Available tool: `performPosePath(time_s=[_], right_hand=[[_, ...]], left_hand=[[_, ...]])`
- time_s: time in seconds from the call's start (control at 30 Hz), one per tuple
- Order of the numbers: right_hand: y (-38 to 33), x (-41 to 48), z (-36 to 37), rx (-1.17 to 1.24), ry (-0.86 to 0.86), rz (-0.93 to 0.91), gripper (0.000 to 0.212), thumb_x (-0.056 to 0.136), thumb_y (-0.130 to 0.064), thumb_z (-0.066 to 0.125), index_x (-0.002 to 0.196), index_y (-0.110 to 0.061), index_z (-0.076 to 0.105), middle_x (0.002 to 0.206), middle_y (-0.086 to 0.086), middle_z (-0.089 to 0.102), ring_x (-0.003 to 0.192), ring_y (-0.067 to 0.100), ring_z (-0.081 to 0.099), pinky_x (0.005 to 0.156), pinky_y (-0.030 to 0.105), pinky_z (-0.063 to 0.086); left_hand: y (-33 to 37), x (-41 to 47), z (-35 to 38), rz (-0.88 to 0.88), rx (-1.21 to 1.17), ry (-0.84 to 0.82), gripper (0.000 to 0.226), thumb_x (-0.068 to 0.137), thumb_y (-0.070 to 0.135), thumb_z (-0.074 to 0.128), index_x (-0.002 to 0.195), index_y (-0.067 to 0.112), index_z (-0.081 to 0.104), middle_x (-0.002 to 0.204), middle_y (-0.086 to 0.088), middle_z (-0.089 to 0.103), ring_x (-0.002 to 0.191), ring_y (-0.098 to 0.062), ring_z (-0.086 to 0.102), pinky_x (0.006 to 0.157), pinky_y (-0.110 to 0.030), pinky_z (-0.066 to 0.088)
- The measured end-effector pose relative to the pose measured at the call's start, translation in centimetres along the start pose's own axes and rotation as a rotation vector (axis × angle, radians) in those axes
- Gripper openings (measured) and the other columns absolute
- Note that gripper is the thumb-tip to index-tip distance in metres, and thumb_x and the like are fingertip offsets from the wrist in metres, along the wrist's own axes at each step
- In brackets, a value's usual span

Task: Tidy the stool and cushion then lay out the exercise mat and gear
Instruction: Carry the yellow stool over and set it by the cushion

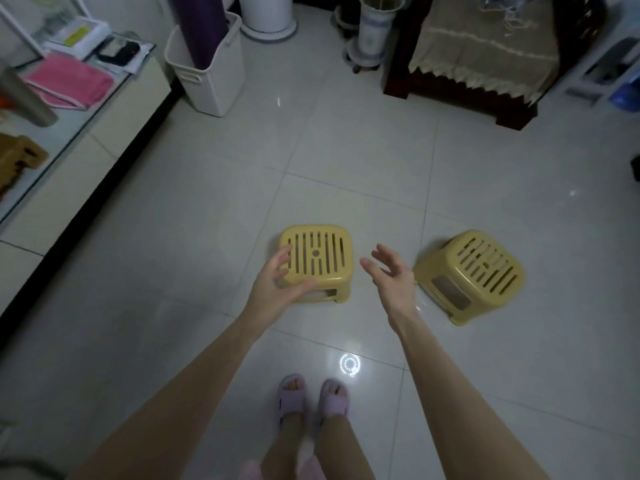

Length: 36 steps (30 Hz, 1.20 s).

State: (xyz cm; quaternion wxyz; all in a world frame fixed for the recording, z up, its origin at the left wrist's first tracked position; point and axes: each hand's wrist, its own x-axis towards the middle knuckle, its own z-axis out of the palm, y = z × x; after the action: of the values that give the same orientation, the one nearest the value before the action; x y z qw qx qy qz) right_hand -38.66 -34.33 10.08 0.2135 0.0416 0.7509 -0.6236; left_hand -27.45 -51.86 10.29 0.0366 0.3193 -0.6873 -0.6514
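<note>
Stool: a yellow slatted plastic stool [317, 259] stands upright on the tiled floor [207, 237].
Left: our left hand [277, 285] spreads open over that stool's near-left corner; we cannot tell whether it touches.
Right: our right hand [391, 275] hangs open and empty, just right of that stool.
Second: a matching yellow plastic stool [474, 271] stands further right.

The floor [207, 209] is of pale tiles, very glossy, and it reflects a round lamp. The two stools, the near stool [317, 252] and the right stool [479, 268], look like smooth yellow plastic with a soft sheen. The bin [214, 81] is white matt plastic. The cloth cover [485, 46] looks woven and rough, over dark polished wood. The pink towel [69, 81] looks soft. The slippers [313, 398] look like matt foam.
</note>
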Motion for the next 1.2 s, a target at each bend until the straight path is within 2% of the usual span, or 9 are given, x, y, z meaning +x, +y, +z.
performPosePath(time_s=[0.13, 0.33, 0.47, 0.53, 0.7, 0.8, 0.9, 1.07, 1.2], right_hand=[[0.6, 4.1, -0.3, -0.009, -0.017, 0.045, 0.051, 0.084, -0.022, 0.072, 0.130, -0.014, 0.053, 0.118, -0.001, 0.059, 0.083, -0.005, 0.060, 0.060, 0.006, 0.046], [3.0, 11.8, 0.3, -0.047, -0.077, 0.128, 0.049, 0.084, -0.022, 0.071, 0.129, -0.014, 0.054, 0.120, 0.001, 0.059, 0.087, -0.002, 0.059, 0.065, 0.011, 0.047], [5.6, 16.0, 1.2, -0.080, -0.102, 0.165, 0.050, 0.084, -0.025, 0.071, 0.131, -0.017, 0.053, 0.118, -0.003, 0.059, 0.090, -0.003, 0.058, 0.065, 0.013, 0.045], [7.6, 18.2, 1.9, -0.083, -0.107, 0.189, 0.052, 0.084, -0.027, 0.071, 0.132, -0.018, 0.052, 0.118, -0.004, 0.058, 0.090, -0.003, 0.058, 0.066, 0.013, 0.045], [14.1, 23.9, 4.2, -0.104, -0.096, 0.214, 0.057, 0.083, -0.031, 0.072, 0.135, -0.019, 0.050, 0.122, -0.004, 0.057, 0.093, 0.000, 0.059, 0.072, 0.016, 0.043], [19.0, 27.3, 5.5, -0.128, -0.086, 0.225, 0.059, 0.083, -0.031, 0.072, 0.136, -0.019, 0.049, 0.126, -0.004, 0.054, 0.106, 0.012, 0.056, 0.083, 0.024, 0.042], [24.7, 30.8, 6.5, -0.161, -0.078, 0.216, 0.061, 0.083, -0.033, 0.071, 0.137, -0.021, 0.046, 0.131, -0.006, 0.051, 0.120, 0.017, 0.049, 0.092, 0.032, 0.042], [32.6, 35.5, 7.4, -0.230, -0.049, 0.198, 0.080, 0.081, -0.037, 0.072, 0.147, -0.023, 0.029, 0.152, 0.000, 0.033, 0.138, 0.022, 0.033, 0.109, 0.044, 0.034], [36.9, 38.3, 7.6, -0.206, -0.082, 0.190, 0.090, 0.077, -0.037, 0.074, 0.150, -0.027, 0.022, 0.152, 0.000, 0.035, 0.132, 0.023, 0.042, 0.104, 0.043, 0.038]], left_hand=[[-0.2, 3.3, 1.6, -0.040, 0.054, 0.004, 0.077, 0.074, 0.021, 0.079, 0.141, 0.024, 0.040, 0.135, 0.001, 0.049, 0.119, -0.019, 0.049, 0.097, -0.040, 0.046], [-2.4, 9.6, 3.7, -0.119, -0.006, 0.108, 0.068, 0.075, 0.015, 0.078, 0.132, 0.026, 0.044, 0.129, 0.003, 0.050, 0.116, -0.018, 0.049, 0.088, -0.027, 0.042], [-5.2, 13.6, 4.2, -0.182, -0.011, 0.131, 0.073, 0.077, 0.017, 0.077, 0.139, 0.022, 0.040, 0.134, -0.002, 0.047, 0.118, -0.020, 0.049, 0.092, -0.033, 0.045], [-7.4, 15.8, 4.4, -0.206, -0.016, 0.146, 0.073, 0.077, 0.017, 0.076, 0.140, 0.022, 0.040, 0.137, -0.003, 0.046, 0.119, -0.022, 0.048, 0.096, -0.037, 0.044], [-14.6, 21.9, 4.5, -0.220, 0.001, 0.196, 0.074, 0.078, 0.016, 0.076, 0.141, 0.021, 0.038, 0.136, -0.003, 0.045, 0.117, -0.021, 0.050, 0.091, -0.032, 0.045], [-19.9, 25.9, 4.6, -0.235, 0.020, 0.202, 0.075, 0.078, 0.018, 0.076, 0.141, 0.023, 0.037, 0.136, -0.002, 0.044, 0.116, -0.021, 0.051, 0.094, -0.037, 0.046], [-26.1, 29.8, 4.9, -0.242, 0.048, 0.204, 0.077, 0.077, 0.023, 0.077, 0.142, 0.024, 0.037, 0.140, -0.001, 0.043, 0.119, -0.021, 0.050, 0.098, -0.042, 0.045], [-34.3, 34.4, 5.2, -0.168, 0.105, 0.195, 0.074, 0.074, 0.033, 0.080, 0.135, 0.039, 0.038, 0.137, 0.007, 0.040, 0.126, -0.009, 0.041, 0.108, -0.041, 0.036], [-38.9, 37.0, 5.1, -0.133, 0.152, 0.184, 0.083, 0.064, 0.048, 0.073, 0.138, 0.038, 0.035, 0.144, 0.003, 0.037, 0.128, -0.008, 0.037, 0.107, -0.034, 0.033]])
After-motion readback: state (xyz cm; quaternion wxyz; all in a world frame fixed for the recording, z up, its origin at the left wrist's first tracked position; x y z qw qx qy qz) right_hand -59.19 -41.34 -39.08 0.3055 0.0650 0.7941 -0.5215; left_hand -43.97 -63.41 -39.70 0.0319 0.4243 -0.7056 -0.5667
